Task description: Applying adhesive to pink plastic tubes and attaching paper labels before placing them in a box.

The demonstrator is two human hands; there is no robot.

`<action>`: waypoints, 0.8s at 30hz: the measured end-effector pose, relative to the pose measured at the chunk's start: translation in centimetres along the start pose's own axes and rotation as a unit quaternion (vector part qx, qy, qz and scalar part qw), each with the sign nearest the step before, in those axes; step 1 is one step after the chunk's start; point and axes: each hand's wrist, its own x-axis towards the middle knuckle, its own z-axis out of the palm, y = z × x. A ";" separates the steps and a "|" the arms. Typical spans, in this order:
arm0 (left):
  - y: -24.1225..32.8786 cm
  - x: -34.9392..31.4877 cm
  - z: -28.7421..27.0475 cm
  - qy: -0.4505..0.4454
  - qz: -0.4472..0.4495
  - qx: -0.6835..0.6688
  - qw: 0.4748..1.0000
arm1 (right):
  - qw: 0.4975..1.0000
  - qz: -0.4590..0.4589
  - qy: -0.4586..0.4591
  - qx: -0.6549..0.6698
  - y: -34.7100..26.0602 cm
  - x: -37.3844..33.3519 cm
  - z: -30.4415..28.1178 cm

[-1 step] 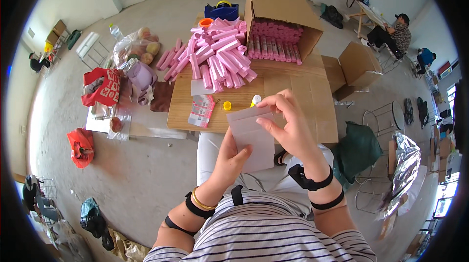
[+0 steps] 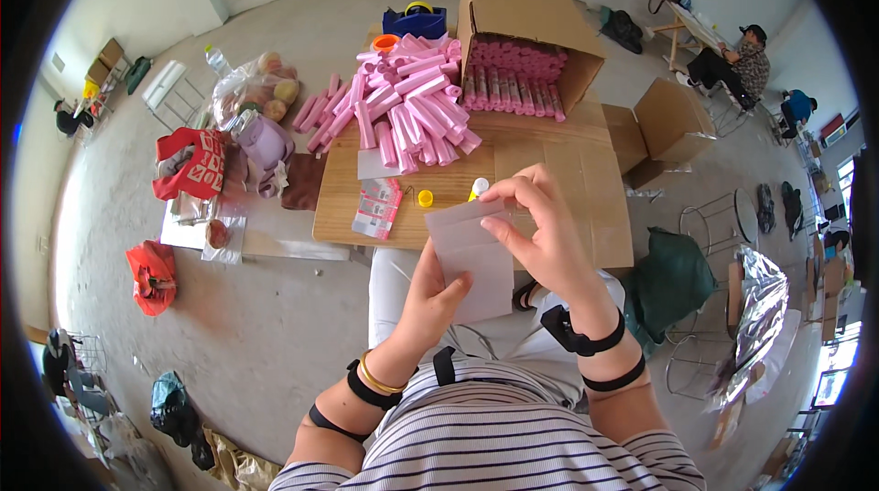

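Note:
A pale pinkish-white stack of paper slips (image 2: 476,271) is held up over my lap, at the near edge of the wooden table. My left hand (image 2: 435,297) grips its left side, thumb lying across the front. At the upper right corner, my right hand (image 2: 534,230) pinches the top edge between thumb and fingers. Behind the paper stands a small bottle with a white cap (image 2: 480,186). A yellow cap (image 2: 425,199) and printed pink-and-grey cards (image 2: 377,209) lie to the left on the tabletop.
A heap of pink wrapped tubes (image 2: 412,106) covers the table's far left. Beside it, an open cardboard box (image 2: 531,10) holds more tubes in rows. A blue tape dispenser (image 2: 417,22) sits behind the heap. On the left are a red bag (image 2: 190,164) and a lilac container (image 2: 264,140).

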 end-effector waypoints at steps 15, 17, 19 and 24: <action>0.7 -0.7 0.5 -0.039 0.012 0.091 0.995 | 0.996 -0.023 -0.042 -0.072 -0.8 0.0 -1.4; 0.7 -0.8 0.5 -0.039 0.014 0.088 0.995 | 0.996 -0.028 -0.042 -0.068 -0.9 0.0 -1.6; 0.6 -0.9 0.5 -0.040 0.015 0.087 0.995 | 0.996 -0.036 -0.042 -0.067 -1.0 0.0 -1.6; 0.5 -1.0 0.2 -0.053 0.036 0.128 0.990 | 0.995 -0.034 -0.057 -0.074 -0.9 -0.2 -1.9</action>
